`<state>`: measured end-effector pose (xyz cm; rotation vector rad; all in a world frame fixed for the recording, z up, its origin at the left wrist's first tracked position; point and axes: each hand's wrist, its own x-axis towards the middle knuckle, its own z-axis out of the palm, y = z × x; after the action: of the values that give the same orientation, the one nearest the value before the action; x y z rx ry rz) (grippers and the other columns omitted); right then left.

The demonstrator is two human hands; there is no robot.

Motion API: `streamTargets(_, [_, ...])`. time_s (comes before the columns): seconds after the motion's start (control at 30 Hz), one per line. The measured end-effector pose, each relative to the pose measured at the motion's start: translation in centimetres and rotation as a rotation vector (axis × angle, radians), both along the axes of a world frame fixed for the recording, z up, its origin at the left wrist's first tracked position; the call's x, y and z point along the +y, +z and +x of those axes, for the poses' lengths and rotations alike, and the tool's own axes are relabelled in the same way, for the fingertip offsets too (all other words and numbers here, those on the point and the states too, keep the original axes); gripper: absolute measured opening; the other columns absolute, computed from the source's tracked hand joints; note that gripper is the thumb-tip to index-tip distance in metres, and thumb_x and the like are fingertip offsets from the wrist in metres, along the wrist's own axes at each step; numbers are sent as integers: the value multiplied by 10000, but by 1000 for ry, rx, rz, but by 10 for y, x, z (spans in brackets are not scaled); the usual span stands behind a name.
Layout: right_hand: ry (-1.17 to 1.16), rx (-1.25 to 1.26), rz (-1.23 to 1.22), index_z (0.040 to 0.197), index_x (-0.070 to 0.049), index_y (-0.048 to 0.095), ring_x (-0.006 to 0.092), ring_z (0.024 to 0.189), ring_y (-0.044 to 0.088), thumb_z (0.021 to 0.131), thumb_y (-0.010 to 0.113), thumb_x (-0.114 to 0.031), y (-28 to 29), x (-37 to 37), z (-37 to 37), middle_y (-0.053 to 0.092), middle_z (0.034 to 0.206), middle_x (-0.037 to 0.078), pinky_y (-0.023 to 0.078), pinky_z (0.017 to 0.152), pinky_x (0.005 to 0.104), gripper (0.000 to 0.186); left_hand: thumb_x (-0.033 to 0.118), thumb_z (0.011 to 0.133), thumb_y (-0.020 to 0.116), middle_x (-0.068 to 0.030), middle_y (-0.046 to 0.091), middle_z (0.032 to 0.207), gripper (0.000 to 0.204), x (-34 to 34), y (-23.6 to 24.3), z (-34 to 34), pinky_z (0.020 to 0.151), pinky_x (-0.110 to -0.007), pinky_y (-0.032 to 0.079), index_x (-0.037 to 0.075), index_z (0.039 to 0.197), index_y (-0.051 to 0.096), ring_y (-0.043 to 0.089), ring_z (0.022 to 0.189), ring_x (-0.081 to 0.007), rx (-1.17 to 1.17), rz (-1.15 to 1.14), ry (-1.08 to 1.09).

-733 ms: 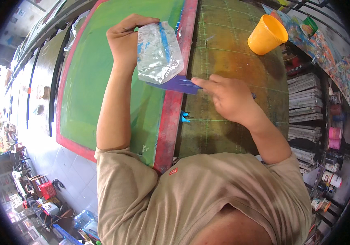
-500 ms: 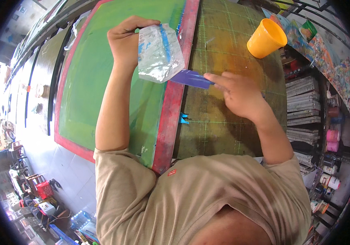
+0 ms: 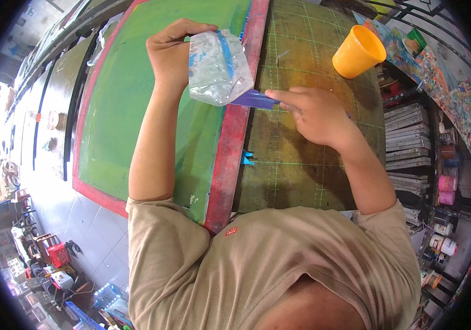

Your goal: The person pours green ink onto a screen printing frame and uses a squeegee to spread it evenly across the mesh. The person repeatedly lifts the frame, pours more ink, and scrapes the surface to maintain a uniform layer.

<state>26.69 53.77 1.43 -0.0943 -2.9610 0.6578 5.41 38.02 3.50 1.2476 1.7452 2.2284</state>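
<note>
My left hand (image 3: 169, 55) is closed on a translucent plastic container (image 3: 210, 69), held tilted above the green screen (image 3: 120, 126) with its red frame (image 3: 225, 170). Blue paint streaks mark the container's walls. In my right hand (image 3: 320, 115) is a flat purple scraper (image 3: 256, 100), the index finger stretched along it. The scraper's far end meets the container's lower right edge; whether it reaches inside, I cannot tell. Both are over the frame's right side, beside the brown gridded board (image 3: 296, 181).
An orange plastic cup (image 3: 356, 52) stands at the board's far right. Small bright blue pieces (image 3: 247, 158) lie by the frame's edge. Stacked grey frames (image 3: 407, 137) and paint jars (image 3: 443, 243) fill shelving on the right. A red plastic thing (image 3: 58, 254) sits at lower left.
The container has shifted slightly right and away from me. The right hand and scraper have moved a little farther away and left, the blade still against the container.
</note>
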Motion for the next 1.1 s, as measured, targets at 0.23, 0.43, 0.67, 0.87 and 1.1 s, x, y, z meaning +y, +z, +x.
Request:
streamTargets(0.23, [-14, 61, 8, 1233, -220, 613, 322, 777, 594, 882, 570, -97, -7, -3, -1, 616, 863, 102, 479, 690, 400, 375, -99, 691, 690, -61, 701, 799, 163, -2, 6, 6, 660, -234, 509, -6, 817, 734, 638, 717, -121, 16, -51, 70])
streamTargets(0.43, [20, 59, -67, 1222, -214, 621, 325, 771, 591, 871, 590, -86, 9, 11, 17, 602, 848, 121, 475, 674, 388, 375, -61, 749, 686, -75, 699, 804, 116, -2, 7, 7, 653, -221, 505, -26, 854, 721, 635, 716, -117, 71, -108, 138])
streamTargets(0.67, [154, -92, -54, 1316, -230, 537, 353, 727, 604, 811, 561, -44, -3, -76, 34, 579, 915, 126, 487, 643, 473, 540, -28, 780, 684, -69, 690, 842, 103, -7, -3, -13, 645, -218, 498, -34, 877, 717, 628, 724, -115, 63, -99, 68])
streamTargets(0.87, [19, -173, 36, 1372, -235, 471, 367, 721, 604, 808, 557, -68, -1, -89, 24, 562, 941, 129, 501, 657, 484, 594, -32, 769, 683, -58, 679, 828, 126, -11, -7, -18, 636, -217, 487, -32, 889, 721, 619, 713, -113, 18, -90, 75])
streamTargets(1.1, [-116, -31, -19, 1351, -211, 492, 369, 740, 594, 797, 552, -28, -18, -65, 21, 575, 898, 132, 502, 665, 455, 587, -69, 735, 691, -57, 678, 813, 154, -8, -4, -17, 614, -211, 474, -29, 879, 727, 615, 695, -112, 49, -101, 116])
